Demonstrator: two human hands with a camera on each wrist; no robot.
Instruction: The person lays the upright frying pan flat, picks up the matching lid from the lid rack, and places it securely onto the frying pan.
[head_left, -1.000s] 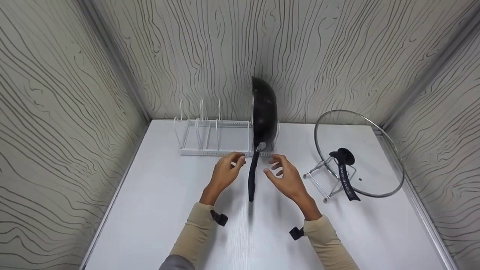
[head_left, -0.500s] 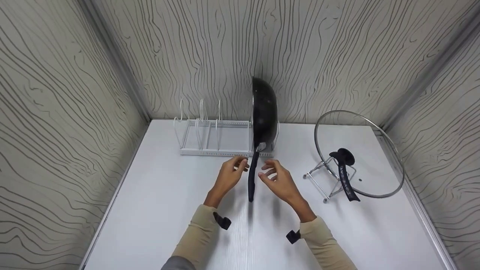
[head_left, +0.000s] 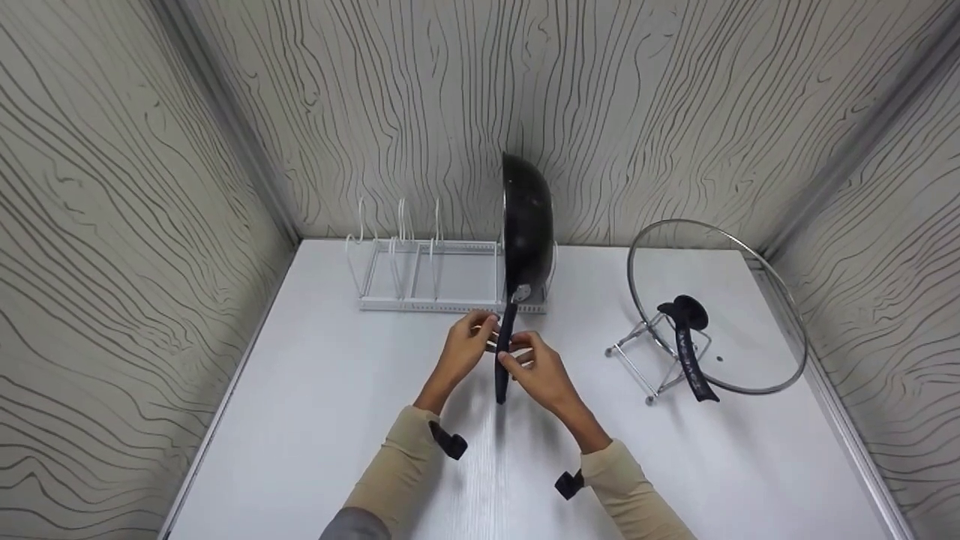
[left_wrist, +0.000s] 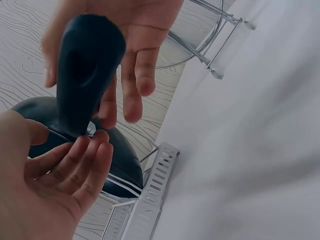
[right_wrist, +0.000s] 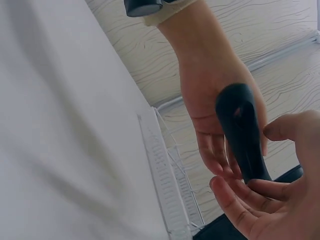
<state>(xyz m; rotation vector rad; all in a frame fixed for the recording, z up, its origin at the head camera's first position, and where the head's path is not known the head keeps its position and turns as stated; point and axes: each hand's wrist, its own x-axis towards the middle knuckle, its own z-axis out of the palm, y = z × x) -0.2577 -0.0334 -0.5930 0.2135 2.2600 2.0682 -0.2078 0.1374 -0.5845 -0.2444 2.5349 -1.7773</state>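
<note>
A dark frying pan (head_left: 529,225) stands on edge in the right end of a white wire rack (head_left: 420,305), its black handle (head_left: 504,382) pointing toward me. My left hand (head_left: 459,350) is at the handle's left side, fingers loosely bent. In the left wrist view its fingertips (left_wrist: 102,137) lie right at the handle's inner end, thumb apart. From the right, my right hand (head_left: 546,375) reaches the handle, its thumb tip overlapping it in the head view. The right wrist view has that hand's fingers (right_wrist: 235,205) stretched by the handle, not closed round it.
To the right, a large glass lid (head_left: 757,352) with a steel rim and black handle leans in a small wire stand (head_left: 637,367). Empty upright dividers (head_left: 433,266) line the rack's left part. Wood-patterned walls (head_left: 420,112) enclose the white table (head_left: 315,420) behind and on both sides.
Both hands have moved inward to the pan handle, the right hand farther leftward and slightly toward me. The pan, rack and lid have stayed in place.
</note>
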